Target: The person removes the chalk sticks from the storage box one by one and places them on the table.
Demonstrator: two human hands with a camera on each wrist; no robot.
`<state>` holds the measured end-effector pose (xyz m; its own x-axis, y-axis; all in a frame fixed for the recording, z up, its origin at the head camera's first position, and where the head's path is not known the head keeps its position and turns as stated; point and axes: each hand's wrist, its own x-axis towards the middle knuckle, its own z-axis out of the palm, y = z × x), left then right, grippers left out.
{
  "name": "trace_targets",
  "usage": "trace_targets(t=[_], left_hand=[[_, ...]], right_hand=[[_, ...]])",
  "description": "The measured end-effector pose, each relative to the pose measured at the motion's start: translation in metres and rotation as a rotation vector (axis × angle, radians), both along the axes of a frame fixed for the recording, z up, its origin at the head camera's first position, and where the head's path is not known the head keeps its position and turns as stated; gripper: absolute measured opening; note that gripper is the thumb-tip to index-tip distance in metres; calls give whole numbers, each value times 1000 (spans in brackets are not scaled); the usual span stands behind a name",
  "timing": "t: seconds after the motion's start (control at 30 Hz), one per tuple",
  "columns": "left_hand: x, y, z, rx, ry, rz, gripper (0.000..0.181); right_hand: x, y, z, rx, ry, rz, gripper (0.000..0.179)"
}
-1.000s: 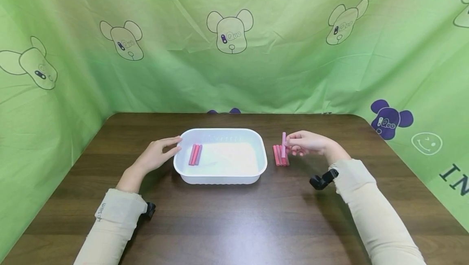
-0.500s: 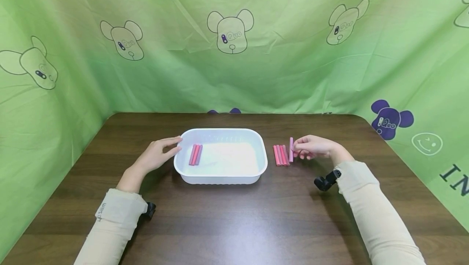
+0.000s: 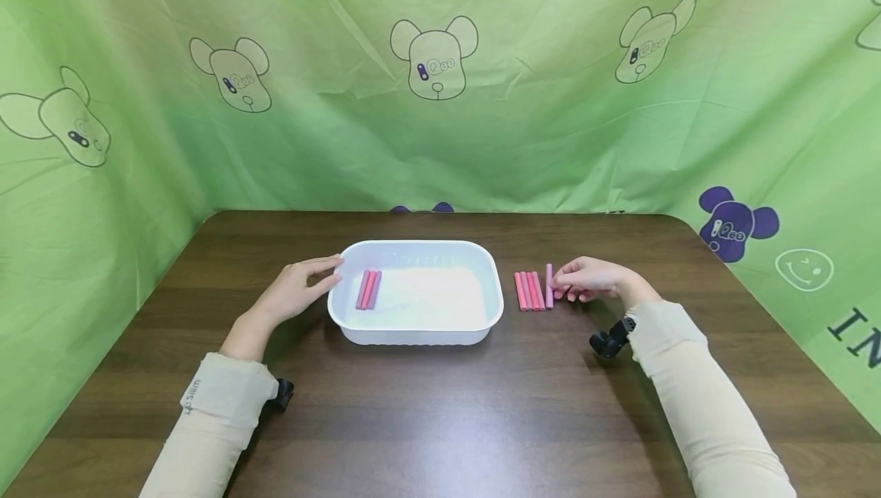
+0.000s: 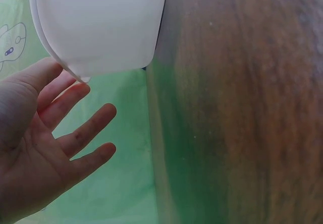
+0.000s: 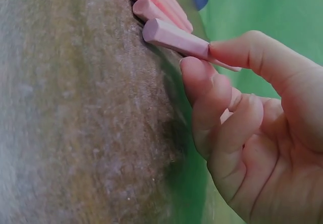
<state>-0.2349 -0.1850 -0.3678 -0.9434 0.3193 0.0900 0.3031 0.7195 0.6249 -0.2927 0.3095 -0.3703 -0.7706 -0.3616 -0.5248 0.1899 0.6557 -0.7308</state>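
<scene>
My right hand point(image 3: 585, 278) pinches a light purple chalk stick point(image 3: 549, 287) between thumb and fingertips. In the right wrist view, the chalk's end point(image 5: 161, 32) lies low over the table beside a row of pink and red chalk sticks point(image 3: 528, 291). My left hand point(image 3: 297, 291) rests its fingertips at the left rim of a white plastic basin point(image 3: 420, 338). The left wrist view shows thumb and fingers at the basin's rim point(image 4: 55, 57), with the lower fingers spread apart. Inside the basin, three chalk sticks point(image 3: 368, 290), pink to purple, lie side by side at the left.
The brown wooden table point(image 3: 427, 421) carries the basin and the chalk row to its right. A green printed cloth point(image 3: 440, 154) hangs behind and beside the table. Each sleeve has a black wrist camera point(image 3: 611, 339) at the cuff.
My right hand has moved the light purple chalk stick right and down, from over the row to its right end. The left hand and basin keep their places.
</scene>
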Motion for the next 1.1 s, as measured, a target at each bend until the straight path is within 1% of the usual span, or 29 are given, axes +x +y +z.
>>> trace_targets(t=[0.27, 0.5, 0.77, 0.93, 1.1], left_hand=[[0, 0, -1, 5, 2, 1, 45], [0, 1, -1, 5, 8, -1, 45], [0, 0, 0, 8, 4, -4, 44], [0, 0, 0, 6, 5, -4, 44], [0, 0, 0, 8, 3, -3, 44]], right_hand=[[-4, -3, -4, 20, -5, -6, 16], [-3, -7, -3, 34, -8, 0, 16], [-3, -5, -2, 43, -4, -20, 19], [-2, -7, 3, 52, 35, -18, 21], [-4, -16, 14, 45, 98, 24, 27]])
